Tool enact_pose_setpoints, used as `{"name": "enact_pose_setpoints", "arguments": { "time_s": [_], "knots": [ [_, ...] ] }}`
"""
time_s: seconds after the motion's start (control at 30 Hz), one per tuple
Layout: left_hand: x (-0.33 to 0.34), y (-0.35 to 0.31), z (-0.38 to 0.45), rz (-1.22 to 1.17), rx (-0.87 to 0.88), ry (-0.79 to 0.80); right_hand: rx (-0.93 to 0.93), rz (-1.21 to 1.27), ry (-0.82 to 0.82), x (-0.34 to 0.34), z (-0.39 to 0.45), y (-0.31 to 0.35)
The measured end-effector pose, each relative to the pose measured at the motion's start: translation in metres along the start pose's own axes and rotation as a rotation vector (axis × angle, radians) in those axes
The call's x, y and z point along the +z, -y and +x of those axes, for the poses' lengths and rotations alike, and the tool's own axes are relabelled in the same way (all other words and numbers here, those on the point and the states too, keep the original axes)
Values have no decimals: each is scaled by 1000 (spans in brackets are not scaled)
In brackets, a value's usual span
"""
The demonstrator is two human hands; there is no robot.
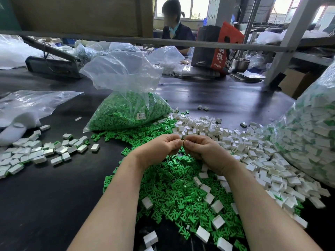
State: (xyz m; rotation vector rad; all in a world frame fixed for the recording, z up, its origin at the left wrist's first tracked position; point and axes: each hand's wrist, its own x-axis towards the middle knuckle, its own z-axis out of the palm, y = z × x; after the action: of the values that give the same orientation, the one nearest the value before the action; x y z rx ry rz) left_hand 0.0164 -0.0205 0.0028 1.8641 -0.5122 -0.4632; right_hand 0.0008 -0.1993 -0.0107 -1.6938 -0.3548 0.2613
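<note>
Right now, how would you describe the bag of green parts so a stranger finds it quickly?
On the dark table, beyond the loose green pile, stands a clear plastic bag. Unlike the larger bag at the right edge, full of white pieces, it holds only green parts and bears a white label.

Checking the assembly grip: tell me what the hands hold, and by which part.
Cannot be told: the left hand and right hand curl fingertip to fingertip above the green pieces; the fingers hide whatever lies between them.

Part [182, 141] pinched between left hand [159, 147] and right hand [204, 151]: mostly hidden, possibly white. Bag [311, 134] at right cut off by edge.
</note>
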Motion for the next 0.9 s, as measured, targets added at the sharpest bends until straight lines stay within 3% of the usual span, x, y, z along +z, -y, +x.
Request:
{"name": "enact_pose_setpoints", "arguments": {
  "time_s": [0.43,0.7,0.9],
  "knots": [
    [-4,4,0,19,-23,89,-10,-298,69,-1,-1,1],
    [1,3,0,61,11,-32,0,-35,-23,0,1,-2],
    [0,6,4,-12,68,-124,-79,-70,-128,6,4,4]
  ]
}}
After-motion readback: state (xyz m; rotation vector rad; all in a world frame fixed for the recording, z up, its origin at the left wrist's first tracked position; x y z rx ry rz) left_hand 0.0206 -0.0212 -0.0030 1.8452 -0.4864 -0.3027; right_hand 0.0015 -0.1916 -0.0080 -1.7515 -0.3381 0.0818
